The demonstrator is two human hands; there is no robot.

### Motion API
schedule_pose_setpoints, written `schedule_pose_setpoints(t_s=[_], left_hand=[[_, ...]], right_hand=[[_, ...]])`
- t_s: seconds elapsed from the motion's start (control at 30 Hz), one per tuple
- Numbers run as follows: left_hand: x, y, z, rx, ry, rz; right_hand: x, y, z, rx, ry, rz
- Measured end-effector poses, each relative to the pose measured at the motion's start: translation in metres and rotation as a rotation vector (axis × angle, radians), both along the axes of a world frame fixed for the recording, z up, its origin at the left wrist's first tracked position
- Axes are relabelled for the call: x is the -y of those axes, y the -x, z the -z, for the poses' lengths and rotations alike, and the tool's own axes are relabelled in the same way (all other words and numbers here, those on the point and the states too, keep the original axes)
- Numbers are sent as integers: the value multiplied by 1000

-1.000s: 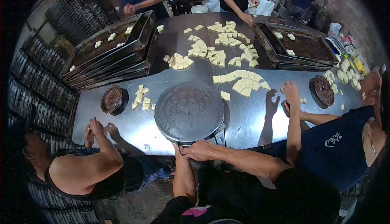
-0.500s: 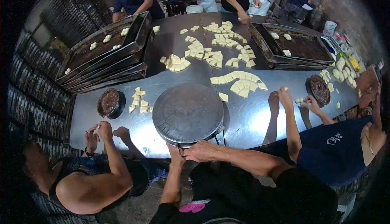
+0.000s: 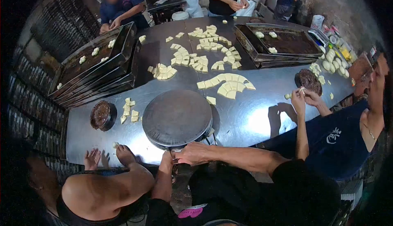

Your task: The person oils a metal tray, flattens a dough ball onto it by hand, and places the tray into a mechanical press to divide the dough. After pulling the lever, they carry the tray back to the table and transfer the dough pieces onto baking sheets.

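A round metal dough divider (image 3: 178, 119) with a dark, flat top stands at the front edge of the steel table, right before me. My right hand (image 3: 191, 154) closes round its near rim, where small metal fittings show. Close beside it, my left hand (image 3: 167, 159) grips the same front part from below, its fingers mostly hidden. Dough cut into small blocks (image 3: 227, 84) lies in a fan behind the divider. One loose dough piece (image 3: 211, 100) rests just off its right side.
Stacked baking trays (image 3: 98, 66) stand at back left, and more trays (image 3: 278, 48) at back right. Round dark tins (image 3: 102, 115) sit on both sides. Co-workers handle dough at my left (image 3: 123, 154) and right (image 3: 303, 97); others stand across the table.
The view has shifted slightly. The left co-worker's hands have lowered to the table, and the right co-worker's hands have come together on dough. My own hands keep their grip on the divider.
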State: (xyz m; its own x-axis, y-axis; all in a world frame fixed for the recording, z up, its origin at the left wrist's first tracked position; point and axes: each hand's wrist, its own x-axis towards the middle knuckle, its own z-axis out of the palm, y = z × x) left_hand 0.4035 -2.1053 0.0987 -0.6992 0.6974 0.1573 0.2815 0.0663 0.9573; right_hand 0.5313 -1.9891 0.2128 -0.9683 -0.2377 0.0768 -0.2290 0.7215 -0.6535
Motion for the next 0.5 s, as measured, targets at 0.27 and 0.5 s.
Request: schedule_pose_setpoints(t_s=[0.27, 0.5], left_hand=[[-87, 25, -30, -191, -3, -75], [-94, 42, -29, -345, 13, -144]], right_hand=[[-9, 3, -15, 56, -58, 12], [-14, 14, -27, 17, -68, 8]])
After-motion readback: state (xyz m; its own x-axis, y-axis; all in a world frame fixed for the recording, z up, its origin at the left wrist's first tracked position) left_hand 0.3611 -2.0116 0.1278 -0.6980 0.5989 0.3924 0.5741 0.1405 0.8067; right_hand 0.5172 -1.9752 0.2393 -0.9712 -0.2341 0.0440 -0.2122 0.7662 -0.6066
